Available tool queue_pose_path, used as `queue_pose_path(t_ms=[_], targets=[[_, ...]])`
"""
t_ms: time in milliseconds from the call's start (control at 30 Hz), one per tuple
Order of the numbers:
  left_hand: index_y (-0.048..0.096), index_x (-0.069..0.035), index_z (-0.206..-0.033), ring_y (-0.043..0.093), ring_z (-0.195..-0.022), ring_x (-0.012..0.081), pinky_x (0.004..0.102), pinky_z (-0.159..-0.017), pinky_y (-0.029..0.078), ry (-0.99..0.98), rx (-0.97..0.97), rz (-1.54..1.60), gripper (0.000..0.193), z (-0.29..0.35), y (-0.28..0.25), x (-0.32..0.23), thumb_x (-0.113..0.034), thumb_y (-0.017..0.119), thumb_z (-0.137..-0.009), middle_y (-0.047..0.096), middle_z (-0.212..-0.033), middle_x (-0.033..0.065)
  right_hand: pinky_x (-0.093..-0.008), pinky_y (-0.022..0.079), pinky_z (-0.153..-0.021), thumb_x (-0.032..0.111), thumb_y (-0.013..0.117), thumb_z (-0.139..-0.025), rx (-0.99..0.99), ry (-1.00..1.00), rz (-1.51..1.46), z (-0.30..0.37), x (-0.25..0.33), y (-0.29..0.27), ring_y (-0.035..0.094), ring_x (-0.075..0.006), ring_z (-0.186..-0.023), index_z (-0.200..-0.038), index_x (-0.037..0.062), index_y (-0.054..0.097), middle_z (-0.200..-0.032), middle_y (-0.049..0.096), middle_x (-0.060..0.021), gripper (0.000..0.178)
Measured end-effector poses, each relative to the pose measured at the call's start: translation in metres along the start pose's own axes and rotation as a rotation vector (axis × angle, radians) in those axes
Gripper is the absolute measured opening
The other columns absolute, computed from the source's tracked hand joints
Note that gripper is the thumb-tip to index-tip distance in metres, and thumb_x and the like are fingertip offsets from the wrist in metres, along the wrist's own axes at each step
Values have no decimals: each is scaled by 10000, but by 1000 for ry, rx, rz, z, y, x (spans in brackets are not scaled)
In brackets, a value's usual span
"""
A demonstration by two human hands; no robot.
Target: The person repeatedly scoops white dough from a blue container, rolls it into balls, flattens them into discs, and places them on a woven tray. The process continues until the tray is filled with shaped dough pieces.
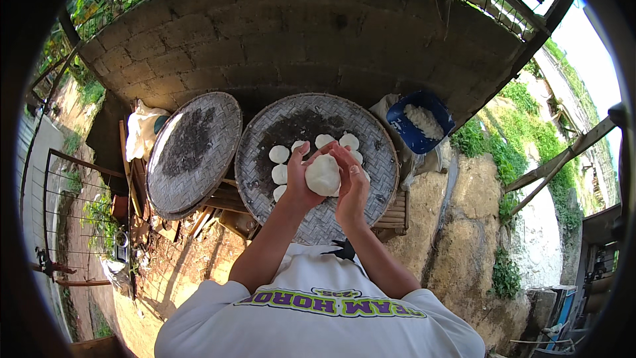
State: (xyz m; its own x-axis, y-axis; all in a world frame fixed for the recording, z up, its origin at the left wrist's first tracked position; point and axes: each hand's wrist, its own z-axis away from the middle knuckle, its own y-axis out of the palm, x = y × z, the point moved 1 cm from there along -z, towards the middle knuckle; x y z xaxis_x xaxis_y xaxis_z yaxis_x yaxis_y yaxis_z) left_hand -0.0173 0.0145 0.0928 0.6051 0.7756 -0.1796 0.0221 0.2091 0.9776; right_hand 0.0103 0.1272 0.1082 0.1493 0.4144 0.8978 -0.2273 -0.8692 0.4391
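Note:
Between my two palms sits a round white lump of dough [322,176], raised above a large round woven bamboo tray [255,166]. My left hand [300,179] curls round the lump's left side. From the other side my right hand [353,182] cups it, fingers bent over its upper edge. Several flattened white dough rounds [279,154] lie on the tray around my hands, some partly covered by them. Dark soot-like staining marks the middle of the tray.
A second woven tray [192,152] leans at the left. To the right, a blue basin [416,122] holds a white crumbly mass. Slatted bamboo [392,219] shows under the main tray. A block wall [291,33] rises behind, and a wooden rail [560,156] stands far right.

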Motion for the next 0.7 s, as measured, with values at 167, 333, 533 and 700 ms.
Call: queue_pose_path(t_ms=[167,333,533,700], targets=[[593,-90,-1152,652,-1128,331,506,-1015,515,20,-401,-112,491,-29,-18,-4,-520,429,-982,664,-1173,119,-406,522,-995,449,446,-1012,197,198,-50,-9,-10,-1,649,-271,-1129,-1330,-21,596,-1222,684,-176,586],[579,-94,-1203,620,-1174,311,497,-1035,497,369,-553,-154,497,-19,-16,11,-515,440,-977,645,-1203,119,-410,485,-1055,425,395,-1029,-50,364,-382,-7,-22,-6,615,-277,-1198,-1306,-20,597,-1299,627,-172,563],[525,-98,-1323,620,-1180,281,447,-1023,507,40,-169,-201,618,-10,4,-4,-596,465,-962,624,-1248,112,-366,473,-1037,322,445,-1041,92,-153,118,-11,-7,1,603,-208,-1210,-1329,-43,608,-1313,643,-156,493],[526,-70,-1272,580,-1225,248,413,-1035,485,590,-576,-425,462,-30,2,8,-456,469,-1023,583,-1324,98,-364,504,-1005,287,490,-1010,-20,363,-103,-14,5,10,620,-218,-1165,-1311,-20,601,-1259,660,-139,443]])
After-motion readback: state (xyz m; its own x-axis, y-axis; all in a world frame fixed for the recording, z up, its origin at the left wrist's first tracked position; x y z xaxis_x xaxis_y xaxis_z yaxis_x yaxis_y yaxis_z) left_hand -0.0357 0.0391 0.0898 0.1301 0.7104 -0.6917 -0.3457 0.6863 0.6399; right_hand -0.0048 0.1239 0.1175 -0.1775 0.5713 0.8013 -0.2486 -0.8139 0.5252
